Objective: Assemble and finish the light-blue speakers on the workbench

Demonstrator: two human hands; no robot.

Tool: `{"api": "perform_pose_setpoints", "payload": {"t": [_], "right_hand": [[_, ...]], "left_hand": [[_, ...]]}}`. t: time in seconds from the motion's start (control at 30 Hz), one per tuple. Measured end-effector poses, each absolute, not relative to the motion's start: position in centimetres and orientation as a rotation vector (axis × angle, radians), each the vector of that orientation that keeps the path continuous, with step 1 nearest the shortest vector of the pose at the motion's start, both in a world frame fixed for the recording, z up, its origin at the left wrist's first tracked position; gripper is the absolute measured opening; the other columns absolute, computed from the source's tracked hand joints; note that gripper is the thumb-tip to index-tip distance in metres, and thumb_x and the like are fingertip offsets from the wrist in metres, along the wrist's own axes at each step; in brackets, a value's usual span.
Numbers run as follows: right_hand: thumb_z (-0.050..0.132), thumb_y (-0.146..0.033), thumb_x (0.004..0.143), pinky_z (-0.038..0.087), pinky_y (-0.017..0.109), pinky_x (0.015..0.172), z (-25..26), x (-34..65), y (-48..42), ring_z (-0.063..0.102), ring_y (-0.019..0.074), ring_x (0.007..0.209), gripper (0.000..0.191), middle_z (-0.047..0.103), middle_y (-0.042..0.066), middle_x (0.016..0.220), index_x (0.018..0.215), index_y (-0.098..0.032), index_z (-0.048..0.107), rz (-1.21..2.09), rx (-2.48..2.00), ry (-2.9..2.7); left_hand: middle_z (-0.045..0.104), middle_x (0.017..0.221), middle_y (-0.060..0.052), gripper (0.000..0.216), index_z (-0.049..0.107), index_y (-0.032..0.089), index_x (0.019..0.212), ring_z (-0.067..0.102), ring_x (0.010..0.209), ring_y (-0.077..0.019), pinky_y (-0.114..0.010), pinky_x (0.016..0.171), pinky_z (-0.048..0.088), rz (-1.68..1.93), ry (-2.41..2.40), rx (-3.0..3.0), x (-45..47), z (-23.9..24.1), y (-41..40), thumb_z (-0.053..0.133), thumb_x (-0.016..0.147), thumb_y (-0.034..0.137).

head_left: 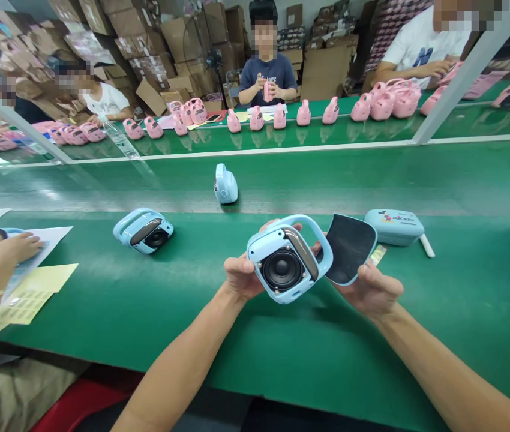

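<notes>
My left hand [242,273] grips a light blue portable speaker [266,249] by its left side, with the round black cone facing me and the loop handle tilted up to the right. In my right hand [374,291] is a speaker grille cover [349,249], black inside with a light blue rim. The cover sits just right of the speaker, near its handle; whether they touch I cannot tell. Behind the cover lies a light blue Mickey-printed piece [394,228], with a white stick-like object [426,246] beside it.
Another blue speaker with its cone bare [144,231] lies to the left, and one more blue speaker [225,185] stands farther back. At far left a co-worker's hand [12,249] rests by yellow sticker sheets [34,294]. Pink speakers [279,117] line the far bench beyond a white rail [246,153].
</notes>
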State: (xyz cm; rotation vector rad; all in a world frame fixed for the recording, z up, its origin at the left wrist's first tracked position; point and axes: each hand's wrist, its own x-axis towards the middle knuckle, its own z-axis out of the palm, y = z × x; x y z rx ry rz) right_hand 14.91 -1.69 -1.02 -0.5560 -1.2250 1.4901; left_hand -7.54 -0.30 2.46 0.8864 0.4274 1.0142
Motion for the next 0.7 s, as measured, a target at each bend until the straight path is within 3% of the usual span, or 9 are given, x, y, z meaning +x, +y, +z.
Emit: {"api": "perform_pose_setpoints", "payload": {"t": [0.33,0.7], "right_hand": [[0.079,-0.053,0.079,0.048,0.061,0.119,-1.58,15.07,-2.11,0.071,0.0403,0.127,0.065,0.083,0.008,0.121,0.139,-0.029,0.072,1.664,-0.446,-0.905],[0.084,-0.052,0.075,0.047,0.063,0.121,-1.65,15.12,-1.79,0.067,0.0423,0.134,0.071,0.082,0.011,0.124,0.139,-0.026,0.072,1.675,-0.532,-0.849]], "left_hand": [[0.051,0.167,-0.015,0.104,0.054,0.027,0.151,0.051,0.147,-0.0531,-0.066,0.116,0.046,1.010,0.370,0.759,-7.90,2.85,-0.68,0.078,0.050,0.037],[0.060,0.157,-0.016,0.100,0.058,0.025,0.147,0.056,0.143,-0.0512,-0.063,0.114,0.049,1.007,0.374,0.777,-8.08,2.67,-0.52,0.082,0.050,0.036]]}}
